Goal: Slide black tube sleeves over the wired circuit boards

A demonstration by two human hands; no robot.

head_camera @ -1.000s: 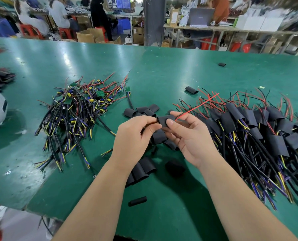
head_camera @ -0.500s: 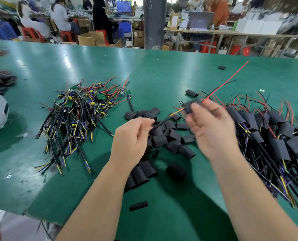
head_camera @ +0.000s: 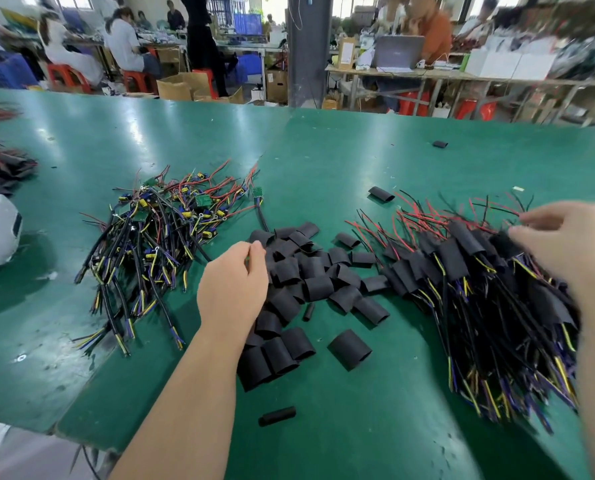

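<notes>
The black tube sleeves (head_camera: 317, 282) lie in a loose heap mid-table: short, flattened, matte lengths, overlapping every which way. Left of the heap sits a tangle of bare wired circuit boards (head_camera: 157, 237), small green boards with yellow and blue parts on black cables and red leads. Right of the heap is a larger pile of sleeved boards (head_camera: 479, 289), each wrapped in black with wires sticking out of both ends.

The left hand (head_camera: 233, 289) rests at the heap's left edge, fingers curled in; whether it holds anything I cannot tell. The right hand (head_camera: 566, 244) is over the sleeved pile, blurred, its grasp unreadable.

A stray sleeve (head_camera: 381, 194) lies just behind the heap, and a rolled one (head_camera: 277, 416) lies in front.

Beyond the green table (head_camera: 324, 150), behind the heap, stand open cardboard boxes (head_camera: 181, 86), contents hidden.
</notes>
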